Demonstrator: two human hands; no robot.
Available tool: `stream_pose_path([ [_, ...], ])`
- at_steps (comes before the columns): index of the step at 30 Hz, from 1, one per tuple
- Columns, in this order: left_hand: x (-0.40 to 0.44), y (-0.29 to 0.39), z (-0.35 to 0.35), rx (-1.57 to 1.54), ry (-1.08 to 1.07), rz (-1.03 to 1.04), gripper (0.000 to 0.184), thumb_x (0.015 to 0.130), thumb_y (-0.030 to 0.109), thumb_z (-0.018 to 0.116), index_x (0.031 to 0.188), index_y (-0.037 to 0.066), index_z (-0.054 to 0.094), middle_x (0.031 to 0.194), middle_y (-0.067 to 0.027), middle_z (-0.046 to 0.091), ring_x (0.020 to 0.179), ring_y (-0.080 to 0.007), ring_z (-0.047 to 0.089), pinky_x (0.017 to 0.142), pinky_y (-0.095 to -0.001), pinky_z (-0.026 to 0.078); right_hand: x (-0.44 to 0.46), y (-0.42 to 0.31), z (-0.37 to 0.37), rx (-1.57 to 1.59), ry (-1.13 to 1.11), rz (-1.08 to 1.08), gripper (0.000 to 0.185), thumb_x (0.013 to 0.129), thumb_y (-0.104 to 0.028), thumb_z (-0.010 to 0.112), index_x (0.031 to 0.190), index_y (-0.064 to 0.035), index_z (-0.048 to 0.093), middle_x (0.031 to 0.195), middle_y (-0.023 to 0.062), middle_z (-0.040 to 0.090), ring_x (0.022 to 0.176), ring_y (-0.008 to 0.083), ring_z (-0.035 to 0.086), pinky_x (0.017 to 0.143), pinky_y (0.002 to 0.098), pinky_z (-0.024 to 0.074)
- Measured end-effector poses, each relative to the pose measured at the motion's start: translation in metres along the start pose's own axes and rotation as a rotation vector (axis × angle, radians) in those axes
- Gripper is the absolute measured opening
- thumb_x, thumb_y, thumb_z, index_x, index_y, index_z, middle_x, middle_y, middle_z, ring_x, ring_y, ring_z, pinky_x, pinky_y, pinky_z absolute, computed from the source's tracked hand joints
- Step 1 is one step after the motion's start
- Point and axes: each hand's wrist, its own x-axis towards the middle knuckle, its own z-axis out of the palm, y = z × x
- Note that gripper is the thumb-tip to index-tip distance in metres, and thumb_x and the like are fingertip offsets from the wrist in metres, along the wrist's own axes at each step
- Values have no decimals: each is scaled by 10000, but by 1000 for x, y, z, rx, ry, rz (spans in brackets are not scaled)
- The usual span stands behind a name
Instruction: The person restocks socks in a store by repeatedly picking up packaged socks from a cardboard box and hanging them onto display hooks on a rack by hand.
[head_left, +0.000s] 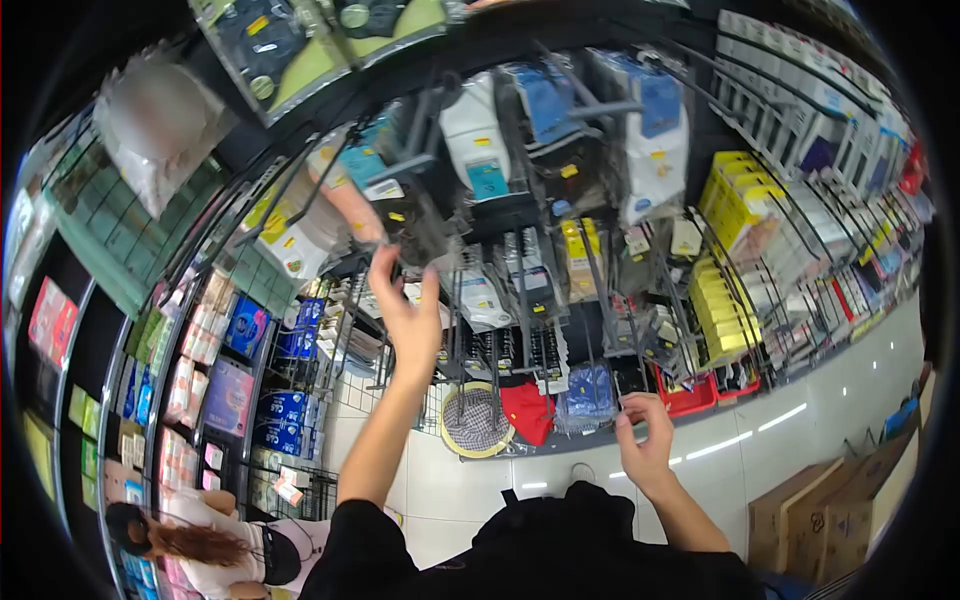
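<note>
My left hand [408, 318] is raised toward the hanging packets, its thumb and forefinger apart. Just above the fingertips hangs a dark item in a clear packet [418, 222] with a yellow price tag; whether the fingers touch it I cannot tell. A leg-shaped display form [352, 208] stands left of that packet. Lower down, my right hand [648, 437] is loosely curled in front of the rack's bottom, thumb away from the fingers, with nothing visible in it. Closest to it are a blue plastic-wrapped bundle [587, 392] and a red basket [690, 395].
Metal hooks [610, 108] stick out from the rack. A checked round item [476, 418] and a red cloth item [528, 412] sit low down. Another person [215, 540] is at the left shelves. Cardboard boxes [825, 520] stand on the floor at right.
</note>
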Motion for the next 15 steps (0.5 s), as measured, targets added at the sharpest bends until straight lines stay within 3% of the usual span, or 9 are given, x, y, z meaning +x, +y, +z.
stream_pose_path([
  [3, -90, 51, -3, -404, -316, 29, 563, 936, 150, 577, 1419, 27, 315, 1469, -198, 379, 1315, -306, 436, 1058, -418, 355, -17, -24, 5, -216, 11, -258, 369, 736, -28, 720, 1075, 13, 579, 1148, 187, 603, 966, 341, 603, 842, 411, 490],
  [5, -142, 76, 1, -681, -618, -83, 566, 973, 288, 505, 1433, 29, 299, 1466, -209, 385, 1289, -333, 467, 1058, -417, 363, -31, -47, 11, -225, -26, -437, 508, 749, -164, 739, 1202, -22, 557, 1274, 183, 560, 1130, 374, 567, 933, 444, 462],
  [7, -179, 87, 13, -912, -838, -328, 658, 982, 462, 418, 1461, 36, 269, 1488, -224, 358, 1308, -377, 445, 1061, -436, 366, -58, -52, 33, -248, -13, -603, 573, 791, -378, 709, 1267, -98, 558, 1382, 172, 500, 1291, 372, 460, 1004, 540, 409],
  [9, -217, 90, 28, -1236, -992, -805, 803, 962, 623, 307, 1516, 52, 191, 1566, -212, 229, 1412, -371, 306, 1129, -456, 254, -70, -67, 32, -349, -11, -582, 611, 780, -396, 715, 1299, -118, 551, 1431, 158, 465, 1332, 370, 418, 1033, 580, 365],
  [11, -240, 107, 21, -1552, -1069, -1178, 799, 964, 620, 258, 1532, 64, 174, 1567, -228, 205, 1432, -393, 251, 1168, -476, 217, -76, -56, 22, -543, -202, -569, 695, 788, -533, 631, 1357, -148, 528, 1459, 141, 458, 1337, 378, 418, 1118, 561, 247],
  [12, -242, 121, 15, -1565, -1104, -1220, 799, 964, 620, 258, 1532, 64, 174, 1567, -228, 205, 1432, -393, 251, 1168, -476, 217, -83, -39, 8, -412, -210, -538, 759, 758, -526, 666, 1402, -165, 494, 1495, 135, 421, 1348, 366, 412, 1121, 580, 228],
  [13, -238, 134, 9, -1364, -1146, -1355, 789, 967, 612, 241, 1535, 70, 172, 1569, -227, 201, 1442, -396, 227, 1176, -477, 194, -95, -28, -9, -437, -204, -503, 759, 758, -526, 666, 1402, -165, 494, 1495, 135, 421, 1348, 366, 412, 1121, 580, 228],
  [14, -236, 140, 9, -1155, -1181, -1460, 779, 969, 605, 224, 1538, 75, 169, 1572, -227, 198, 1451, -398, 203, 1184, -478, 170, -98, -23, -30, -541, -221, -488, 705, 779, -459, 682, 1386, -152, 499, 1452, 138, 455, 1316, 345, 447, 1073, 560, 308],
  [15, -239, 140, 10, -1158, -1208, -1470, 779, 969, 605, 224, 1538, 75, 169, 1572, -227, 198, 1451, -398, 203, 1184, -478, 170, -104, -17, -48, -642, -235, -476, 653, 799, -391, 698, 1370, -140, 504, 1408, 141, 489, 1284, 324, 481, 1025, 540, 388],
])
